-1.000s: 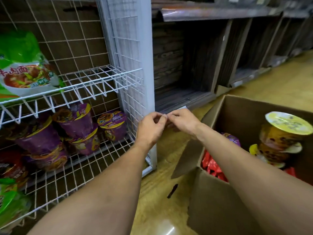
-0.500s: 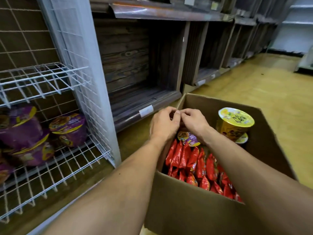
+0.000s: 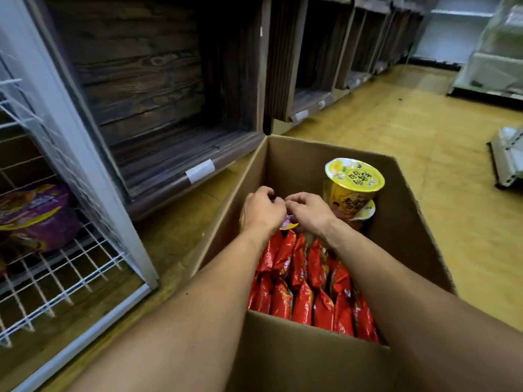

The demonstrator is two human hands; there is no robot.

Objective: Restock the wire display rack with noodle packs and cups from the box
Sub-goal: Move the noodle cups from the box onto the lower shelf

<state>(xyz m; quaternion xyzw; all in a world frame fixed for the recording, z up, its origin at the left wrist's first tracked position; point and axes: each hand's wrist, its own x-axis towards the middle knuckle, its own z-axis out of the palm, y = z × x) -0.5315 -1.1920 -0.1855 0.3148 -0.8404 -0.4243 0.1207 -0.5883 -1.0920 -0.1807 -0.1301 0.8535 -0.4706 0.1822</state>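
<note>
An open cardboard box stands on the floor, holding rows of red noodle packs and stacked yellow noodle cups at its far right. My left hand and my right hand meet fingertip to fingertip inside the box. Their fingers curl round a purple noodle cup, which is mostly hidden under them. The white wire display rack is at the left, with a purple cup lying on its lower shelf.
Dark wooden shelf bays run along the wall behind the box, each with a white label strip. Yellow floor spreads to the right, with a metal shelf piece lying on it and a pale display unit beyond.
The view has swung right from the rack to the box. Both hands, still joined, have dropped from above the box onto the purple cup inside it.
</note>
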